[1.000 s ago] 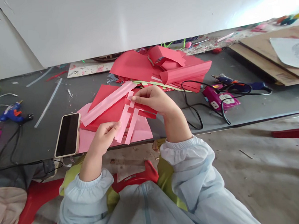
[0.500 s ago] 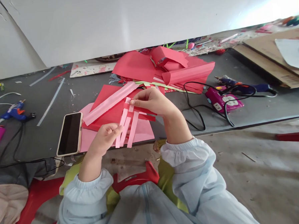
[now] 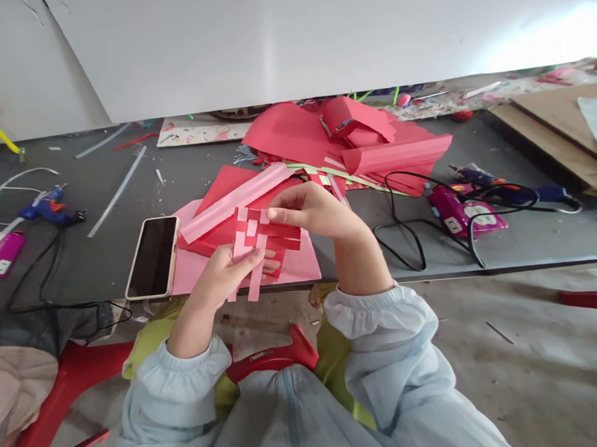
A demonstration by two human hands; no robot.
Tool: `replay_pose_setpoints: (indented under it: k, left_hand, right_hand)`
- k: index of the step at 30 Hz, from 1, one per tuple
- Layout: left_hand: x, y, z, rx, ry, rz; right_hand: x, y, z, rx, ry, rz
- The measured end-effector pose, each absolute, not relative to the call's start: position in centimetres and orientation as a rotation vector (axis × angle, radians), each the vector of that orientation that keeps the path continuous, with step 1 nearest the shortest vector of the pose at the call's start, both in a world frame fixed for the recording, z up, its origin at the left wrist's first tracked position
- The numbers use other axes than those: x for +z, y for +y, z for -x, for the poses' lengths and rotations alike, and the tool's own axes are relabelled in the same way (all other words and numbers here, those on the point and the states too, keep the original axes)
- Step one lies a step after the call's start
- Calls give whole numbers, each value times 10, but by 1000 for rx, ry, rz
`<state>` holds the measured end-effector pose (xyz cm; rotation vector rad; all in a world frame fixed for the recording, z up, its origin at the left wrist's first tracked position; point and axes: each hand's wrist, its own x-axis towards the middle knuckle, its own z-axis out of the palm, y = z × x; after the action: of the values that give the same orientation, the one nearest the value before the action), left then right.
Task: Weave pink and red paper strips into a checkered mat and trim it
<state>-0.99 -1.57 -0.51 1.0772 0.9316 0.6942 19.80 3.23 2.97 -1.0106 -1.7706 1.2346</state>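
Observation:
A small weave of pink and red paper strips [image 3: 259, 235] is held just above the table's front edge. My left hand [image 3: 226, 274] pinches its lower pink strips from below. My right hand [image 3: 312, 211] pinches the weave's upper right side, fingers closed on a red strip. Under the weave lie pink and red paper sheets [image 3: 301, 267] and a folded pink strip [image 3: 234, 200].
A phone [image 3: 153, 256] lies face up left of the sheets. A heap of red paper [image 3: 354, 137] sits behind. Glue guns lie at the left [image 3: 50, 206] and right [image 3: 465, 211] with black cables. Cardboard [image 3: 558, 120] is at far right. The grey table [image 3: 90, 261] ends near me.
My left hand slid up the pink strips toward the red ones, so the weave is tighter. The view shifted slightly right and down.

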Motion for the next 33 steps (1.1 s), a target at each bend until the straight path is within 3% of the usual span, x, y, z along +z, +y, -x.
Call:
replay_pose_setpoints:
  k: [33]
  left_hand:
    - [3, -17, 10, 815, 1003, -1107]
  right_hand:
    - [28, 31, -204, 1238, -1625, 1143]
